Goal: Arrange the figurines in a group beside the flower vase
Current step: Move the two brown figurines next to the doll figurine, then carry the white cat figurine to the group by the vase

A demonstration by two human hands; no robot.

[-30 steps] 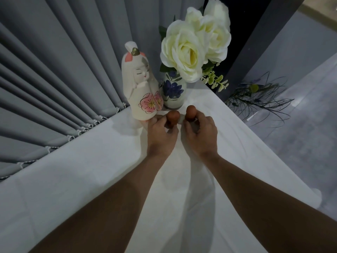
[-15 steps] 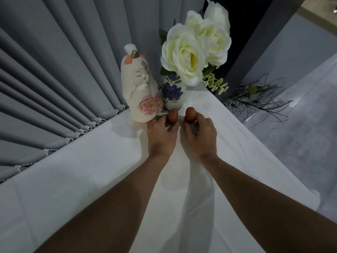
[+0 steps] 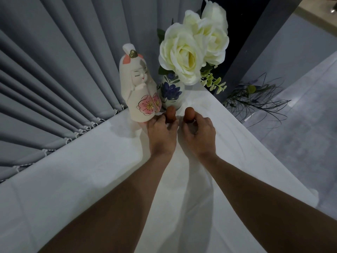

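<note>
A small white vase [image 3: 172,92] painted with blue flowers holds big white roses [image 3: 184,52] at the far corner of the table. Left of it, touching or nearly so, stands a tall white doll figurine [image 3: 138,88] with pink blossoms. Just in front of the vase are two small brown figurines. My left hand [image 3: 161,134] grips the left brown figurine [image 3: 171,115]. My right hand [image 3: 197,133] grips the right brown figurine [image 3: 189,114]. Fingers hide the lower parts of both, so I cannot tell whether they rest on the cloth.
A white tablecloth [image 3: 91,179] covers the table, whose right edge [image 3: 255,136] runs diagonally. Grey pleated curtains [image 3: 54,79] hang behind on the left. A dark post [image 3: 255,42] and a wispy plant [image 3: 255,99] stand beyond the right edge, over the grey floor.
Both hands, each with its brown figurine, have stayed close in front of the vase. The right figurine sits slightly farther from the left one than before.
</note>
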